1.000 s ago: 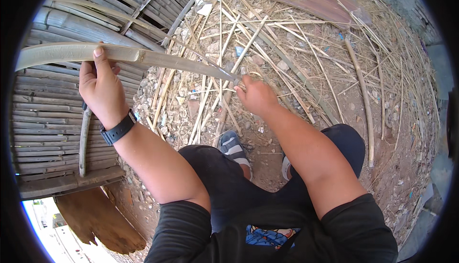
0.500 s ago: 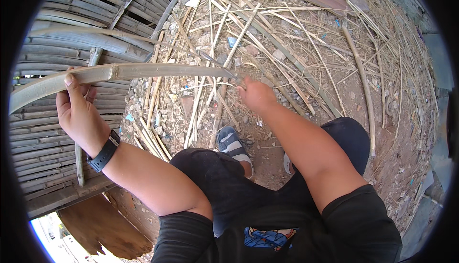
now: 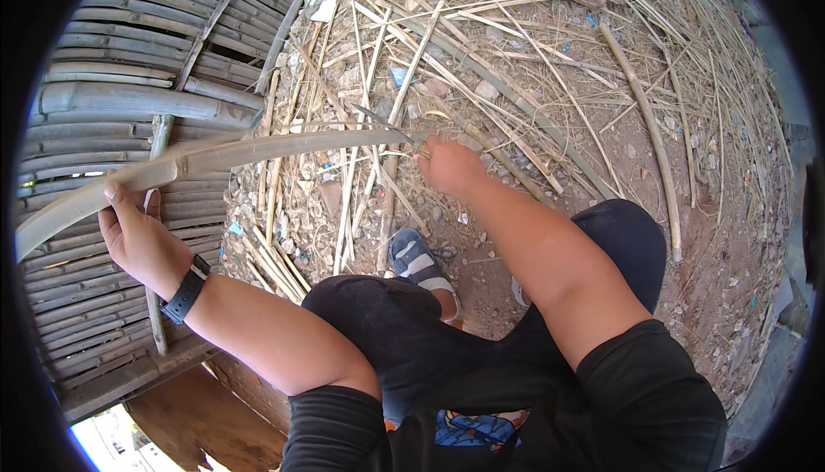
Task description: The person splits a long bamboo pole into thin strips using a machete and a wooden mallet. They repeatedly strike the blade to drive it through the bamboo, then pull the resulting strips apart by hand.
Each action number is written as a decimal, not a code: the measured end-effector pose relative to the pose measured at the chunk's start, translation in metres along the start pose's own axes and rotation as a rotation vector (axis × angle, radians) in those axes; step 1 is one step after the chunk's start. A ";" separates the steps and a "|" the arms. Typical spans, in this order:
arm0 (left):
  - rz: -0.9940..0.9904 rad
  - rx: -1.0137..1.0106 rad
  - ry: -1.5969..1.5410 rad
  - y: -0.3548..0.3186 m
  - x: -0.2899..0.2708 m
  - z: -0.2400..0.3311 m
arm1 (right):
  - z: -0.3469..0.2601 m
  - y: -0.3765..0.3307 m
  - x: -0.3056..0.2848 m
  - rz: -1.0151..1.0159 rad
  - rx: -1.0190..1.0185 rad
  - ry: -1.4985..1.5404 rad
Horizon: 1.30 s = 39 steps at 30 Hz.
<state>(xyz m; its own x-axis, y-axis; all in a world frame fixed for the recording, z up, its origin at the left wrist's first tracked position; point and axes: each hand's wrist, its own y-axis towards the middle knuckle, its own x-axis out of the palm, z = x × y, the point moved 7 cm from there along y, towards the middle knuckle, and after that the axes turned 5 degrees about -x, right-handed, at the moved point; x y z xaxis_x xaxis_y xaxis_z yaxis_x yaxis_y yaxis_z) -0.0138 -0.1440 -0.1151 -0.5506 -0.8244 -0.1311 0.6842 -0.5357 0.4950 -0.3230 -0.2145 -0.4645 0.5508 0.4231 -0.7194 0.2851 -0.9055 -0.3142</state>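
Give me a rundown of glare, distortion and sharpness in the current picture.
Head view: the bright patch at lower left is washed nearly white; head view: the bamboo wall bends toward the dark rim, so the bamboo strip may look more bowed than it is; head view: the left hand and right hand look reasonably sharp.

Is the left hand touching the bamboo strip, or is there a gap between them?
Touching. The head view shows the left hand with its thumb lying on the strip.

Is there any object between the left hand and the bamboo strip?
Nothing visible stands between: the left hand grips the bamboo strip, thumb on its face. The knife is farther right, at the right hand.
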 end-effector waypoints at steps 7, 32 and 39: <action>-0.032 -0.045 -0.187 -0.006 0.013 -0.013 | 0.016 -0.009 0.018 0.011 0.017 -0.029; 0.053 -0.054 -0.095 -0.001 0.000 -0.023 | 0.035 0.017 0.034 -0.038 0.027 -0.002; 0.068 -0.077 -0.091 0.003 -0.002 -0.030 | 0.045 0.029 0.029 -0.029 0.014 0.135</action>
<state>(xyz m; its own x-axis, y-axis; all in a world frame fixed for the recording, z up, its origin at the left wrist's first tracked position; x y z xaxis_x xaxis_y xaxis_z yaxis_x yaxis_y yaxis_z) 0.0037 -0.1491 -0.1396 -0.5407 -0.8410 -0.0195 0.7539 -0.4947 0.4324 -0.3345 -0.2298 -0.5221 0.6437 0.4487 -0.6199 0.2920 -0.8928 -0.3431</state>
